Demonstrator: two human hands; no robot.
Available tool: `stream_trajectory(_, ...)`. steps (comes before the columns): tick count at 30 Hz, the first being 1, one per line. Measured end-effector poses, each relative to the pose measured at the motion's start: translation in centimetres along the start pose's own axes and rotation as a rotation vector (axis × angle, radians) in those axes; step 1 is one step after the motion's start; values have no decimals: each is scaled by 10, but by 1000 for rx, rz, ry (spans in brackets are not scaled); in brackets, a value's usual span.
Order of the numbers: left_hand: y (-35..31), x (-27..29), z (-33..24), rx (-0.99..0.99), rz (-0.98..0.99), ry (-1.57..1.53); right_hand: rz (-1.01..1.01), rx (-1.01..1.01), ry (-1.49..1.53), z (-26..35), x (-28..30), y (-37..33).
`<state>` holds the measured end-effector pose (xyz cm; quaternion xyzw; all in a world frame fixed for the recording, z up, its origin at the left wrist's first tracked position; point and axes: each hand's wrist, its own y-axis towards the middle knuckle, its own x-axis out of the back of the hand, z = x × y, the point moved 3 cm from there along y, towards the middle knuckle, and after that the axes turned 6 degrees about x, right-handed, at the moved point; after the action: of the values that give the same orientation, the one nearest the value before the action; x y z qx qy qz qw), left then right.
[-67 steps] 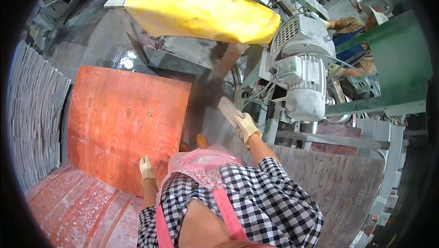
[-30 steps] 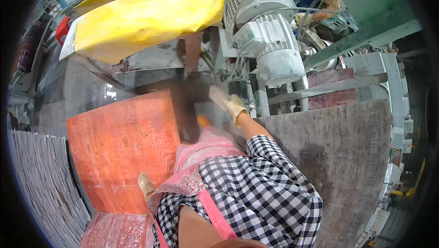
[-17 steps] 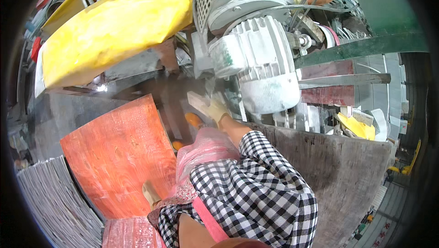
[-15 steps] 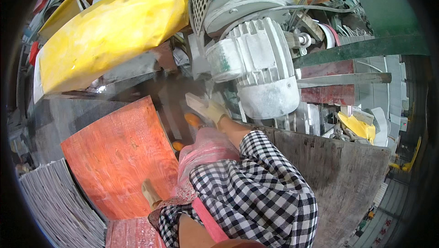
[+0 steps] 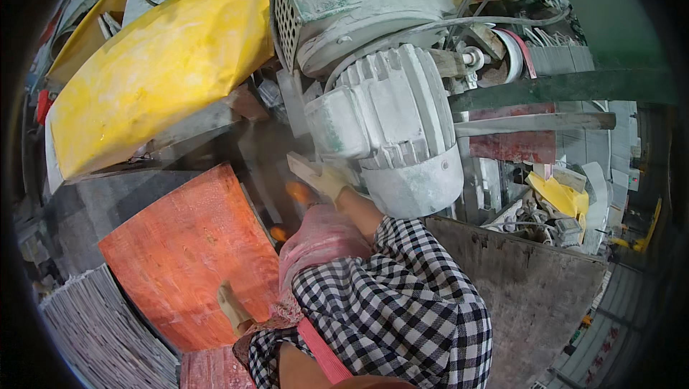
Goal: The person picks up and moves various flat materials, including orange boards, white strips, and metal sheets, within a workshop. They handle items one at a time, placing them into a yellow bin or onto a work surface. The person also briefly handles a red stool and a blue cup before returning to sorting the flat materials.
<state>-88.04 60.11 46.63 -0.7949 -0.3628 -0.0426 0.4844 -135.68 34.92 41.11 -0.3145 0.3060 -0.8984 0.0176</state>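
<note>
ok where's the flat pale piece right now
In the head view, the flat pale piece is in the right hand, left of the dusty motor, above the pink apron.

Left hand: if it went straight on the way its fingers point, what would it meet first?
Most likely the orange board: the left hand points across its face. Depth is unclear, so it might instead pass above, toward the yellow cover.

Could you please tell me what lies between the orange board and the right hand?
The head view shows an orange shape, apparently a shoe tip, between the board and the right hand.
</note>
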Motion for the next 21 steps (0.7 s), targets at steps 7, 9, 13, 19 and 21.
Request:
stream_trajectory(7,-2,4,-3,-48,18,-2,24,32,128,13,10,-10)
stream_trajectory(9,3,6,-9,-80,25,-23,-7,115,57,16,7,-21)
stream_trajectory(13,10,9,-25,-140,51,-63,58,18,164,15,-9,-41)
stream_trajectory(19,28,23,11,-108,115,-81,-176,145,-73,33,-4,-72)
stream_trajectory(21,51,38,49,-75,157,-110,-149,49,177,43,-6,-93)
